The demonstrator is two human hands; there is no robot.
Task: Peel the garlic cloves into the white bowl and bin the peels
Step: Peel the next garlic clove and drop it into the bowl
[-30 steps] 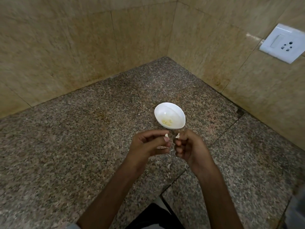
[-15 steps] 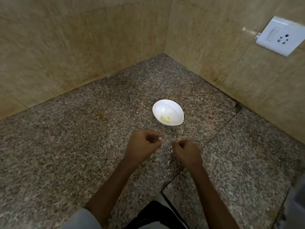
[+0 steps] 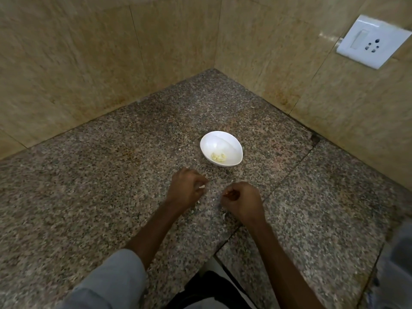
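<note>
White bowl sat just beyond the gap between the two separated hands; left hand pinched a pale scrap, right hand curled, contents unseen.

soft, even light; glare is seen on the wall tiles, edges are bent and blurred.

Head-worn camera looks steeply down, near above the countertop corner.
</note>
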